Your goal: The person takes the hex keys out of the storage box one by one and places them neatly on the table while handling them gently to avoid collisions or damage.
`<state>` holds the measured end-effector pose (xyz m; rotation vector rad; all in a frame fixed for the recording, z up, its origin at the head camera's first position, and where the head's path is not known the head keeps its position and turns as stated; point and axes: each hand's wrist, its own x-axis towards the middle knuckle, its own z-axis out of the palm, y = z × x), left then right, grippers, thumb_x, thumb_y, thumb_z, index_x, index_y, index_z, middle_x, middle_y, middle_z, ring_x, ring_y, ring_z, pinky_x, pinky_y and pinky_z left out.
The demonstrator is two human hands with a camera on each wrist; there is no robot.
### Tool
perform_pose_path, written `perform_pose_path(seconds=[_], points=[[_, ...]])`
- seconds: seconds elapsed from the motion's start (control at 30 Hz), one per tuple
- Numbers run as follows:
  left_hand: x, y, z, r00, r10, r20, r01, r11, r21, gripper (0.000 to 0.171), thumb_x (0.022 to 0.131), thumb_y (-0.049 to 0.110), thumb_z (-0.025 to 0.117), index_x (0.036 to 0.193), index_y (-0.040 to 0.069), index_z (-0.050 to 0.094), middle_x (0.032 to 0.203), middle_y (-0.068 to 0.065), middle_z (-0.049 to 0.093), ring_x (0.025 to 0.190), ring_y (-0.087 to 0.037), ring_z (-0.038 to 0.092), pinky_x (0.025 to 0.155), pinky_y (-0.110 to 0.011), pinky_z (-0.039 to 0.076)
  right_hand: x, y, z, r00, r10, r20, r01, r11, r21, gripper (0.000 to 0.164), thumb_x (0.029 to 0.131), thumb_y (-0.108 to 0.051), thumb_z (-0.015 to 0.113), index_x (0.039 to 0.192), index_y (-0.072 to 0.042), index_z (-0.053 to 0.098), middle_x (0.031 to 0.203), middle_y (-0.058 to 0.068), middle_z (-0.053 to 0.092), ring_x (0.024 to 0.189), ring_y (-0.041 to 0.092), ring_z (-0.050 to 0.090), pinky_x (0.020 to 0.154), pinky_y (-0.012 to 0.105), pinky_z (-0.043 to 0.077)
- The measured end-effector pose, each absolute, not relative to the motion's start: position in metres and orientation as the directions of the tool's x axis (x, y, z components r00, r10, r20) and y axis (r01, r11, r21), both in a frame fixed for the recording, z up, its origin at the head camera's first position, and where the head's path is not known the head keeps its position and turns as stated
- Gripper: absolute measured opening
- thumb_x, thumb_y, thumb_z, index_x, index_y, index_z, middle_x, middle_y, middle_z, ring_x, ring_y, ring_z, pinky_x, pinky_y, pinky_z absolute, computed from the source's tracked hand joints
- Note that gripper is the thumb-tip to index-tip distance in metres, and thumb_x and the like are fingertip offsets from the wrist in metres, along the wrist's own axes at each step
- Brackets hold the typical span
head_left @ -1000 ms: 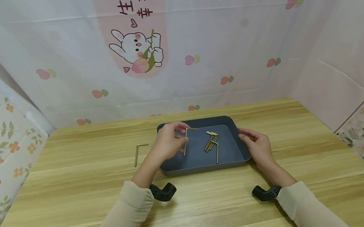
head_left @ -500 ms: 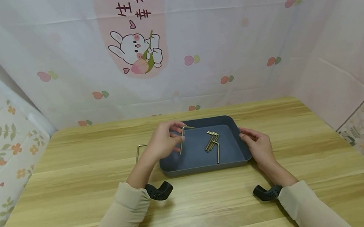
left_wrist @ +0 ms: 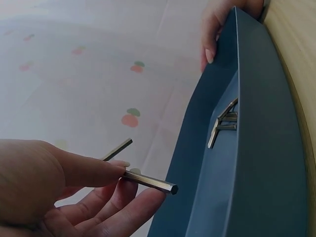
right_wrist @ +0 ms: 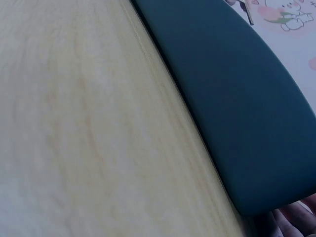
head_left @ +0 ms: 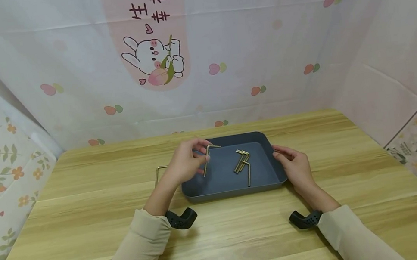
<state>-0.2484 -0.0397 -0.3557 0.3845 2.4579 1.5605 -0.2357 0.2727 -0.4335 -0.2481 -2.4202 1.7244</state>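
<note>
My left hand [head_left: 188, 163] pinches a brass-coloured hex key [left_wrist: 153, 182] between thumb and fingers, above the left part of a dark blue-grey tray [head_left: 236, 193]. The key's bend points up, and its short arm reaches right in the head view. Thumb and fingers of my right hand [head_left: 298, 169] grip the tray's right wall. Several similar hex keys [head_left: 248, 175] lie in the tray, right of its middle, most of them close together. Another hex key [head_left: 157, 175] rests on the table left of the tray, partly hidden by my left wrist.
The wooden table [head_left: 88, 231] extends around the tray on all sides. Behind it hangs a white printed cloth [head_left: 220, 37], with patterned cloth on both sides too. Black curved pieces [head_left: 182, 219] sit at both wrists.
My left hand has shifted slightly left with the hex key, and now covers part of the one on the table. The right hand stays at the tray's wall.
</note>
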Motion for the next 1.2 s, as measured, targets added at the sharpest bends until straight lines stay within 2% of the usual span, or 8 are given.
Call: perform_pose_path(seconds=[0.3,0.57,0.77,1.0,1.2], points=[[-0.25,-0.041,-0.355,-0.945,0.326,-0.034,0.111,0.416,0.902,0.03,0.101,0.003,0.058,0.131,0.004,0.06,0.101,-0.008,0.054,0.081,-0.024,0.063,0.072,-0.05,0.062,-0.236,0.273,-0.434,-0.973,0.228,0.025,0.052,0.327,-0.944,0.038,0.102,-0.023,0.061,0.137,-0.008,0.064,0.14,0.017,0.063,0.094,-0.016,0.059,0.081,0.005,0.047],[-0.251,-0.051,-0.348,-0.955,0.292,-0.051,0.092,0.456,0.885,0.029,0.103,0.006,0.056,0.131,0.009,0.059,0.104,-0.009,0.053,0.09,-0.026,0.063,0.072,-0.046,0.062,-0.236,0.273,-0.433,-0.973,0.229,0.029,0.047,0.323,-0.945,0.038,0.102,-0.023,0.061,0.137,-0.007,0.064,0.139,0.018,0.063,0.095,-0.016,0.059,0.082,0.004,0.048],[-0.254,-0.066,-0.344,-0.966,0.254,-0.048,0.086,0.49,0.867,0.032,0.103,0.005,0.055,0.135,0.008,0.057,0.108,-0.011,0.054,0.095,-0.027,0.064,0.07,-0.043,0.062,-0.237,0.273,-0.434,-0.974,0.221,0.042,0.037,0.341,-0.939,0.038,0.102,-0.024,0.061,0.136,-0.006,0.064,0.137,0.017,0.065,0.096,-0.015,0.059,0.082,0.006,0.049],[-0.257,-0.083,-0.344,-0.964,0.264,-0.03,0.119,0.533,0.838,0.031,0.104,0.004,0.051,0.135,0.004,0.057,0.107,-0.014,0.055,0.079,-0.024,0.062,0.064,-0.044,0.06,-0.238,0.272,-0.435,-0.973,0.223,0.059,0.025,0.357,-0.934,0.038,0.102,-0.024,0.061,0.135,-0.006,0.065,0.136,0.016,0.066,0.095,-0.016,0.06,0.083,0.005,0.048],[-0.259,-0.097,-0.344,-0.969,0.24,-0.058,0.097,0.587,0.804,0.032,0.104,0.003,0.05,0.135,0.0,0.056,0.109,-0.017,0.057,0.078,-0.026,0.063,0.064,-0.044,0.06,-0.237,0.272,-0.435,-0.974,0.22,0.059,0.023,0.35,-0.936,0.037,0.102,-0.023,0.061,0.135,-0.005,0.065,0.137,0.02,0.064,0.094,-0.016,0.06,0.083,0.004,0.048]])
